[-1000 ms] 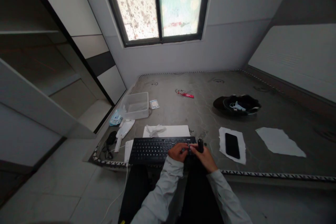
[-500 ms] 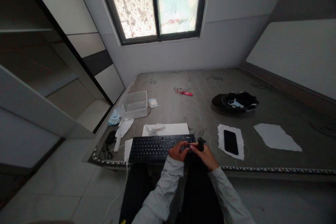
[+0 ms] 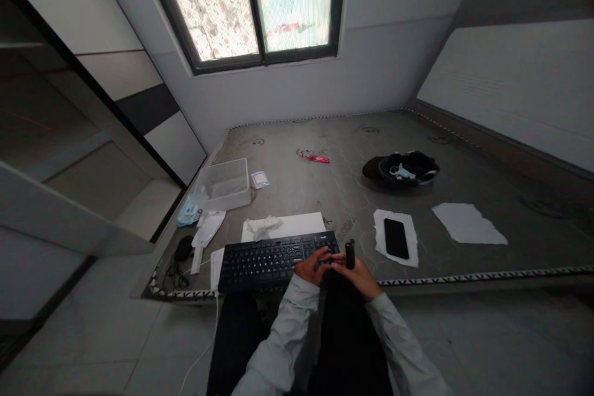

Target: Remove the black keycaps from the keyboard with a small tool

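Observation:
A black keyboard [image 3: 273, 262] lies near the front edge of the mattress, at my knees. My left hand [image 3: 312, 267] is over its right end, fingers curled and pinched together. What they pinch, if anything, is too small to make out. Close beside it, my right hand [image 3: 361, 277] grips a short, dark, cylindrical tool [image 3: 350, 255], which stands upright out of the fist. The fingertips of both hands meet or nearly meet above the keyboard's right end. Part of the keyboard is hidden beneath them.
Behind the keyboard lie a white sheet [image 3: 301, 223] and crumpled tissue [image 3: 264, 227]. To the left are a clear plastic box [image 3: 225, 189], packets and a black mouse [image 3: 184, 249]. On the right are a phone [image 3: 396, 239] on paper, another paper [image 3: 468, 223] and a black cap [image 3: 375, 168].
The whole view has shifted, so the things on the mattress appear farther left. My hands stay close together at the keyboard's right end, and the dark tool remains in my right hand.

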The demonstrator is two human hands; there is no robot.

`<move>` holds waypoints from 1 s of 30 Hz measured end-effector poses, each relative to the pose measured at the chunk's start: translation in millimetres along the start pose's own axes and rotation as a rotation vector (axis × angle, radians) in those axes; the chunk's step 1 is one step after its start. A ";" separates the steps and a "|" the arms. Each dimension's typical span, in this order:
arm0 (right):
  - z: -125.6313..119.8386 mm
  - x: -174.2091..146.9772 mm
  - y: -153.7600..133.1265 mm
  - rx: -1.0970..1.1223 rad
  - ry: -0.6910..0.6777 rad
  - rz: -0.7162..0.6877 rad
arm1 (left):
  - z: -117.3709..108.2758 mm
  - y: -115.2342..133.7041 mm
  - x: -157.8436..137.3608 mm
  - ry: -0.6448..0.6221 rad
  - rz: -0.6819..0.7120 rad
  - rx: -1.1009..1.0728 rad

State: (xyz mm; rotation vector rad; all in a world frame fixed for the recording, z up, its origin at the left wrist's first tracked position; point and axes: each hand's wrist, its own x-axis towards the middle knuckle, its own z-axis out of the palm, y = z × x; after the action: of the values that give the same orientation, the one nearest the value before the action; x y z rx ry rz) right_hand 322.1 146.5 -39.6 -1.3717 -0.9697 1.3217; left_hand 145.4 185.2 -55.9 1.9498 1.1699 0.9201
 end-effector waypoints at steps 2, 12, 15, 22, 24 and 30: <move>0.0 -3.0 -1.0 0.014 0.024 0.009 | 1.4 0.2 0.2 0.003 -0.040 -0.019; 2.5 -7.7 -5.8 0.011 0.069 0.017 | 9.0 -4.1 1.2 0.100 0.038 0.021; 4.2 -7.8 -2.4 0.013 0.051 0.001 | 8.9 -3.7 2.3 0.085 0.048 0.026; -26.8 6.6 17.6 -0.085 0.195 0.010 | 5.1 -6.1 3.2 0.094 -0.017 0.107; -49.4 19.9 28.1 -0.159 0.311 0.040 | 3.3 -11.9 2.3 0.099 -0.051 0.144; -98.8 69.4 55.8 -0.491 0.454 0.214 | 3.1 -31.9 -4.6 0.054 -0.101 0.244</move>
State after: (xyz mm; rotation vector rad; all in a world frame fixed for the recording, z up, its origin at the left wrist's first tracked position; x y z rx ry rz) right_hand 422.8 190.5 -114.7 -2.0898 -0.8753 0.8778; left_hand 132.5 192.1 -84.8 2.0438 1.4560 0.8126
